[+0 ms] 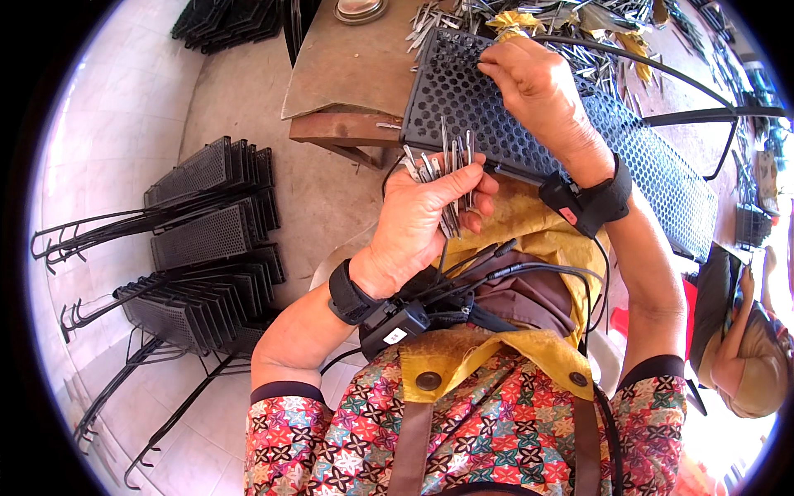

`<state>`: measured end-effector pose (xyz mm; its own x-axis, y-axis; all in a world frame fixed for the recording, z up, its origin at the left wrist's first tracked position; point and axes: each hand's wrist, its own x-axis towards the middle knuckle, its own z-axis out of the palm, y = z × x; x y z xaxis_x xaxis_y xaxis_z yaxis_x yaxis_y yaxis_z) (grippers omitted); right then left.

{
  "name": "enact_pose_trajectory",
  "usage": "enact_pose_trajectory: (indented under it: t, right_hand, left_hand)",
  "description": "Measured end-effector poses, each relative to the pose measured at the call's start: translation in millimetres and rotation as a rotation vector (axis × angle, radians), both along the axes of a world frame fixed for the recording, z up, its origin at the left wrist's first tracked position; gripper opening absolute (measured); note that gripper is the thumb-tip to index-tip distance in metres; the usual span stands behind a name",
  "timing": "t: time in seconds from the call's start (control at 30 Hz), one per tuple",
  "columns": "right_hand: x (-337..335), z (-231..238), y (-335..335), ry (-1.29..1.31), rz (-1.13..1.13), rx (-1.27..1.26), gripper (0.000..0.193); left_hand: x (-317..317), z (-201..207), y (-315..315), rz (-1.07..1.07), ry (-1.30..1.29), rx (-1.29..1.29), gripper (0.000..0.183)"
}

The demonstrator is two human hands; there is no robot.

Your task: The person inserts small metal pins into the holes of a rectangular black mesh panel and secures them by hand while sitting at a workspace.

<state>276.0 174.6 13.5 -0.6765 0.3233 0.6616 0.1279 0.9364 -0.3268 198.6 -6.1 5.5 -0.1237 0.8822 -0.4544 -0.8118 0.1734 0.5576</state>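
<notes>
My left hand (405, 223) is closed around a bundle of slim silvery metal pieces (451, 161), their ends sticking up past my thumb and fingers. It is just below the near edge of a black rack plate (455, 103) full of round holes. Over the far part of that plate, my right hand (538, 91) has its thumb and index finger pinched together close to the holes. Whatever lies between those fingertips is too small or hidden to make out. The plate slants from upper left to lower right, its left end by a wooden table.
Many loose metal pieces (430, 25) lie heaped beyond the plate, with yellow cloth (514, 20) among them. A curved black rod (662, 64) arches at the right. The wooden table (356, 66) has a round tin (360, 10). Black racks (203, 178) stand stacked left; another person (753, 364) sits right.
</notes>
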Motion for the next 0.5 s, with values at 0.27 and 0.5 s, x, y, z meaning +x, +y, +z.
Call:
enact_pose_trajectory:
  t: [0.27, 0.5]
  right_hand:
    - [15.8, 30.5, -41.5, -0.309, 0.188, -1.17, 0.01]
    - [-0.7, 28.3, -21.6, 0.257, -0.054, -0.788, 0.006]
  left_hand:
    - [-3.1, 2.4, -2.3, -0.041, 0.065, 0.109, 0.023]
    - [-4.8, -4.3, -1.2, 0.031, 0.014, 0.041, 0.027]
